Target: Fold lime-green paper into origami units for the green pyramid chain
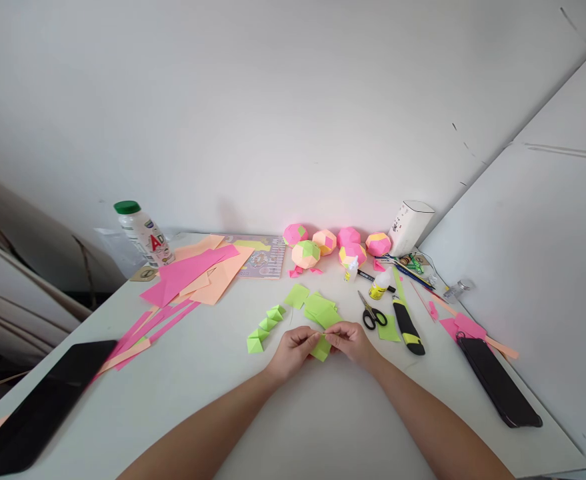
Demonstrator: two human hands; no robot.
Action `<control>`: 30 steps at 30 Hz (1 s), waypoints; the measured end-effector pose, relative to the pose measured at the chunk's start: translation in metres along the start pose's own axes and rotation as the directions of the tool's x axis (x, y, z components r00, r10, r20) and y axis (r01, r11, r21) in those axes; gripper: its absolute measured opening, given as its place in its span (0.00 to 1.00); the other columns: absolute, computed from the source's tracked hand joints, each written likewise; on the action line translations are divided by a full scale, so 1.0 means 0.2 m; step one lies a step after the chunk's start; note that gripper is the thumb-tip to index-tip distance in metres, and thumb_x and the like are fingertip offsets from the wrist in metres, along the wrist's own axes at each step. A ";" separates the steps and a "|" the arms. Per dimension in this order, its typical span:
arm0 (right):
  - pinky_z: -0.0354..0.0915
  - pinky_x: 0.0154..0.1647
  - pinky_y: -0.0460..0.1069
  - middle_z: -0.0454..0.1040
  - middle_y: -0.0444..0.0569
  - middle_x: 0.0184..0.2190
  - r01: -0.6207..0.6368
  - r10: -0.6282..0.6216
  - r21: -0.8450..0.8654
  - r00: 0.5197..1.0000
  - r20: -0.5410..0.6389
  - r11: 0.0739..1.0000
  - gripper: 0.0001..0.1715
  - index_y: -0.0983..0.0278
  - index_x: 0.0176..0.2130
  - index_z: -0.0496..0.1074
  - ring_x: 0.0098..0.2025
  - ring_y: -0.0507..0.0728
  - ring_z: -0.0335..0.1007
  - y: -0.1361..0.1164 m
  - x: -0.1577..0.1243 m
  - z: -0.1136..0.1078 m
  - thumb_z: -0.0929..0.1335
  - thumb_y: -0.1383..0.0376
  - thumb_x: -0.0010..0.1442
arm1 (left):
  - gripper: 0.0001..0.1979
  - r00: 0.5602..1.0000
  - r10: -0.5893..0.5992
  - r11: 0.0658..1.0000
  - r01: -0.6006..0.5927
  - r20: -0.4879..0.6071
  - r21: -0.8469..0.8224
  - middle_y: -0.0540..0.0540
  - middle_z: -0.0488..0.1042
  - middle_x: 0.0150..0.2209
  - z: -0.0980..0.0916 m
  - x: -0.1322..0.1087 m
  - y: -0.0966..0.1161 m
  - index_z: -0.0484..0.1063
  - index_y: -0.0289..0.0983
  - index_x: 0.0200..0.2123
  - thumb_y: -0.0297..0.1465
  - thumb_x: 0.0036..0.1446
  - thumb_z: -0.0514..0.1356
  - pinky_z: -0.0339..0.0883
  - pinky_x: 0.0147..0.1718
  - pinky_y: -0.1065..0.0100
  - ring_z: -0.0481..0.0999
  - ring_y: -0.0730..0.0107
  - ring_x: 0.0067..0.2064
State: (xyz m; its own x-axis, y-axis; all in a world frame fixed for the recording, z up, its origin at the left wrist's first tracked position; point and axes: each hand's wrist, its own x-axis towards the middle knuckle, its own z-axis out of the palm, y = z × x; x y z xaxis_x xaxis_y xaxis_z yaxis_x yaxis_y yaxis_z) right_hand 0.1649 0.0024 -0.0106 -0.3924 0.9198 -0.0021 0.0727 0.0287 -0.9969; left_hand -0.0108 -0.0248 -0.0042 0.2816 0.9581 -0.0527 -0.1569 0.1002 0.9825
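Note:
Between my two hands is a small piece of green paper [321, 349], pinched at its upper edge. My left hand [297, 348] grips it from the left with thumb and fingers closed. From the right, my right hand [349, 340] pinches the same paper, its fingertips close to the left ones. Just beyond lie several loose green paper squares [320, 307], and another green square [297, 295] is a little to their left. A row of folded green paper units [265, 328] rests left of my left hand. Black-handled scissors [373, 317] lie right of my right hand.
Several faceted paper balls [305, 254] stand along the wall. Glue bottles [381, 283], a utility knife [409, 325] and a phone [497, 380] are on the right. Pink and orange sheets [187, 273], a white bottle [145, 233] and a black tablet-like device [43, 407] are on the left.

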 end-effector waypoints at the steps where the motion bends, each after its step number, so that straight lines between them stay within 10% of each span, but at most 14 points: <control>1: 0.67 0.25 0.47 0.73 0.44 0.22 -0.002 0.002 -0.006 1.000 -0.003 1.000 0.11 0.65 0.31 0.75 0.22 0.51 0.68 0.00 0.00 0.00 0.71 0.59 0.50 | 0.17 1.000 -0.004 1.000 0.004 0.001 0.000 0.51 0.64 0.22 0.00 0.00 0.00 0.70 0.34 0.24 0.43 0.51 0.57 0.58 0.23 0.71 0.62 0.75 0.23; 30: 0.64 0.24 0.45 0.69 0.43 0.20 0.011 -0.009 -0.046 0.998 0.056 0.999 0.10 0.67 0.27 0.75 0.22 0.50 0.65 -0.03 -0.01 0.01 0.70 0.61 0.52 | 0.07 0.997 0.062 0.986 -0.054 -0.042 0.158 0.53 0.63 0.23 0.00 0.01 -0.04 0.63 0.36 0.25 0.33 0.51 0.56 0.54 0.23 0.74 0.60 0.77 0.24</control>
State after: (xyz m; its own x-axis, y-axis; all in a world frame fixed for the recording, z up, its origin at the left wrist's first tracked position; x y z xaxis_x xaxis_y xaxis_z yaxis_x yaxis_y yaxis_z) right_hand 0.1637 -0.0002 -0.0044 -0.4440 0.8960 0.0022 0.1105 0.0573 -0.9922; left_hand -0.0096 -0.0234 -0.0127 0.2319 0.9727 0.0005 -0.0203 0.0043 0.9998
